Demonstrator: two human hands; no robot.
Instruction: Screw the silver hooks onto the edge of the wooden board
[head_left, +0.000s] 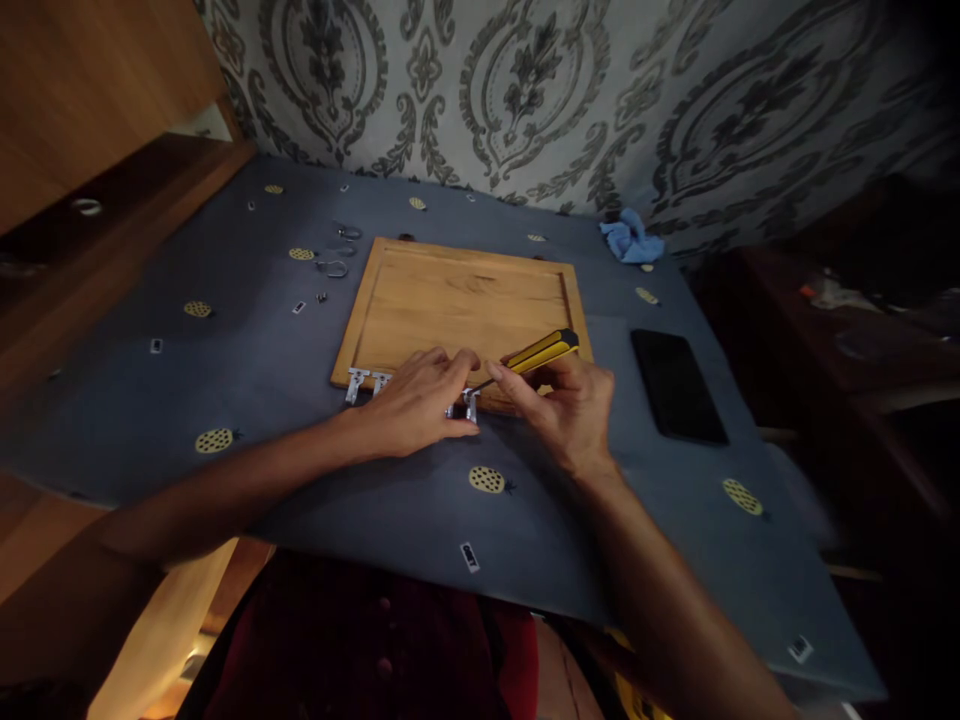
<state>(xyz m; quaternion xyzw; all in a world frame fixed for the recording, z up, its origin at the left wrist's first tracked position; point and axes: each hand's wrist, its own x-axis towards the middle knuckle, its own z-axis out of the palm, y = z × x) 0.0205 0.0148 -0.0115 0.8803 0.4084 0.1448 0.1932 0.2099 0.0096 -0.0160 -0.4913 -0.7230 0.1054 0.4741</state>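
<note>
A wooden panel [457, 300] with a raised frame lies flat on a blue cloth-covered table [247, 370]. Silver metal hinge brackets [357, 382] stick out from its near edge. My left hand [420, 405] rests on that edge, fingers curled over one bracket and pressing it down. My right hand [566, 405] grips a screwdriver with a yellow and black handle [541, 351]; its thin shaft slants down to the bracket [471, 401] beside my left fingertips.
A black phone [677, 385] lies face up right of the panel. A crumpled blue cloth [631, 240] sits by the patterned wall. Small metal parts and rings [335, 266] are scattered left of the panel. A wooden shelf unit [90, 200] stands at the left.
</note>
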